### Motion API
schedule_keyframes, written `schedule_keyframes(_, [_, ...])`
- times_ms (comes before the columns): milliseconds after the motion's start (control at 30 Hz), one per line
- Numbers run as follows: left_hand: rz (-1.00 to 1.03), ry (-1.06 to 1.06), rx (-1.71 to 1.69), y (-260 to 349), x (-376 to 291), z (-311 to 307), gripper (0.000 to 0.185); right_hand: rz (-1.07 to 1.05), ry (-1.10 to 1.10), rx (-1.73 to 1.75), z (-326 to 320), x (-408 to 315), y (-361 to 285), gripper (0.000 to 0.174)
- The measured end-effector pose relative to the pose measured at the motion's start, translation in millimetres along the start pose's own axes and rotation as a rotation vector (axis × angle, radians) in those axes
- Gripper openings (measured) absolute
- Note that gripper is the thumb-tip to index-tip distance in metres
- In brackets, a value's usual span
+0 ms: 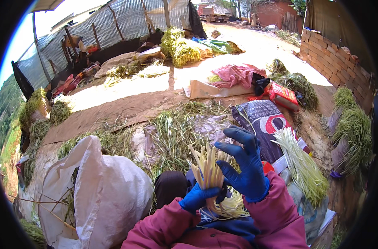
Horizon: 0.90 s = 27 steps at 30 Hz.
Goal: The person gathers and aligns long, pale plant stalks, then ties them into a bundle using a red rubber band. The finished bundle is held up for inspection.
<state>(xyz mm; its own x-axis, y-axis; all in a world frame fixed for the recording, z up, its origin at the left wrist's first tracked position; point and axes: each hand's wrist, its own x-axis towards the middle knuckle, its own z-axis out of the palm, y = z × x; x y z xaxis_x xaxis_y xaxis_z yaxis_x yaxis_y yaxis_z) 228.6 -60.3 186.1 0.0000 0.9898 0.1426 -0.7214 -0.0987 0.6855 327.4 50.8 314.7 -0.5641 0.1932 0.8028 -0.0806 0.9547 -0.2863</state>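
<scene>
My left hand (200,197), in a blue glove, is closed around the lower part of a bunch of pale yellow stalks (207,168), which look like blanched chives. Their thick ends point up and away from me. Long thin stalks (235,207) trail below that hand over my lap. Beside the top of the bunch, my right hand (246,165), gloved too, is raised with its fingers bent and apart. I see nothing in its grasp. Farther right, another pale bundle (304,171) lies on a bag (313,214).
A big white woven sack (117,183) stands open at my left. Ahead, loose green leaves (173,133) cover the ground. A dark printed sack (260,121) and a red package (282,96) lie right of them. Grass-like bundles (352,133) are at the far right, before a brick wall (335,62).
</scene>
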Motion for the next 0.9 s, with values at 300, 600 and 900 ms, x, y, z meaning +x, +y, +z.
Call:
schedule_keyframes(300, [0.019, 0.131, 0.266, 2, -8, 13, 0.040, -0.012, -0.117, 0.178, 5, -2, 0, 0.033])
schedule_keyframes(600, [0.059, 0.169, 0.219, -15, -17, -5, 0.044, 0.014, -0.130, 0.081, 8, -8, -3, 0.031])
schedule_keyframes(900, [0.133, 0.031, 0.149, -15, -18, -5, 0.042, -0.023, -0.104, 0.106, 12, -12, 0, 0.023])
